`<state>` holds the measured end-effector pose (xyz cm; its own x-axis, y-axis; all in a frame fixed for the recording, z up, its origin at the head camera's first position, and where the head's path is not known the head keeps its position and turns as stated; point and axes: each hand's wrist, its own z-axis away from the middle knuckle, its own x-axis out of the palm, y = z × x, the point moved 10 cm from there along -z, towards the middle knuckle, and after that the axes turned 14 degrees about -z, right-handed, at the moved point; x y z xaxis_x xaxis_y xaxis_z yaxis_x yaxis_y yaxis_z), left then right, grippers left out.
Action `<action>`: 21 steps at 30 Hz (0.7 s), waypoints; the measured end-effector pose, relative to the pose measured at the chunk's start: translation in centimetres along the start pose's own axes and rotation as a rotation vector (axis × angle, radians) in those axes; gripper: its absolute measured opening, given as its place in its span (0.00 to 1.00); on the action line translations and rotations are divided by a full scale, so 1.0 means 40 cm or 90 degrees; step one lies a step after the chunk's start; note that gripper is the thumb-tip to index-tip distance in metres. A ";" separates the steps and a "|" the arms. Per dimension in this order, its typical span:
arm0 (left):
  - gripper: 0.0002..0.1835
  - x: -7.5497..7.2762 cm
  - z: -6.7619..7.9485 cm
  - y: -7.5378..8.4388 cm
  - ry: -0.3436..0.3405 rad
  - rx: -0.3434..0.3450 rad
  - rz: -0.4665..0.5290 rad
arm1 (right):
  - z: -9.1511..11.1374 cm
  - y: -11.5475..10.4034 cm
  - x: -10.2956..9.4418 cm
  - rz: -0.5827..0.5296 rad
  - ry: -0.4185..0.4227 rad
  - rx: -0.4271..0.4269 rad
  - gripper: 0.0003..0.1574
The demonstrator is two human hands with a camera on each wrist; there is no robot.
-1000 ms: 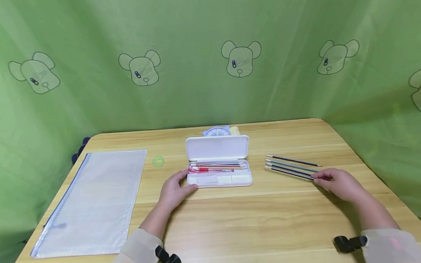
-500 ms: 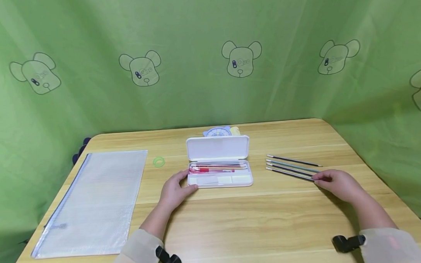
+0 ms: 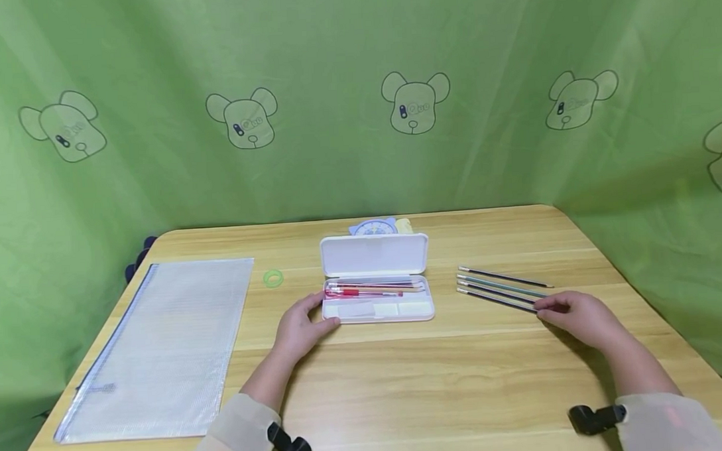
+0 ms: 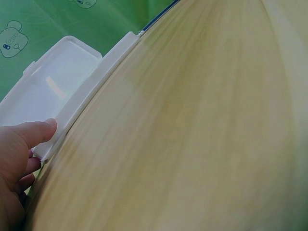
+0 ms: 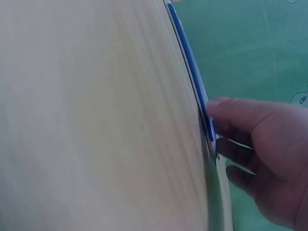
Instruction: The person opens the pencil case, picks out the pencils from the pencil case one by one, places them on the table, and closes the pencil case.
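A white pencil case (image 3: pixel 404 316) lies with its lid up on the wooden table, holding pencils and a red pen (image 3: pixel 357 292) in its back part. My left hand (image 3: pixel 299 328) grips the case's left end, thumb along the front edge, as the left wrist view also shows. To the right, several pencils (image 3: pixel 500 276) lie slanted in a loose fan, dark ones and one teal. My right hand (image 3: pixel 582 317) pinches the right end of the nearest dark pencil (image 3: pixel 495 300) between thumb and fingers. In the right wrist view the pencil (image 5: pixel 186 57) looks blue, with its end hidden by the fingertips.
A clear mesh zip pouch (image 3: pixel 156 345) covers the table's left side. Beside it lies a green ring (image 3: pixel 272 278). Behind the lid, a blue clock-like item (image 3: pixel 374 226) and something pale yellow (image 3: pixel 403 225) show partly. A green curtain (image 3: pixel 335 173) hangs behind the table.
The nearest dark pencil has shifted slightly toward the front, and the gap between it and the pencil behind has widened. My left hand and the case have stayed put.
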<state>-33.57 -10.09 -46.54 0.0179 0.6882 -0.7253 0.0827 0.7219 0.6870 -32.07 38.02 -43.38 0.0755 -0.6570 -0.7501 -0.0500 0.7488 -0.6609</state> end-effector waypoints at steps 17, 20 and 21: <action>0.36 0.001 -0.001 -0.001 -0.004 -0.006 0.000 | -0.094 -0.238 0.101 -0.051 -0.002 -0.086 0.20; 0.36 0.001 -0.001 -0.003 -0.006 -0.008 -0.002 | -0.120 -0.282 0.142 -0.071 -0.015 -0.110 0.18; 0.36 0.000 -0.001 -0.004 -0.006 -0.009 -0.002 | -0.128 -0.296 0.157 -0.081 -0.022 -0.116 0.18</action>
<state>-33.63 -10.19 -46.66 0.0271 0.6857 -0.7274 0.0684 0.7247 0.6857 -36.10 24.58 -40.37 0.1260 -0.7390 -0.6618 -0.2171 0.6304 -0.7453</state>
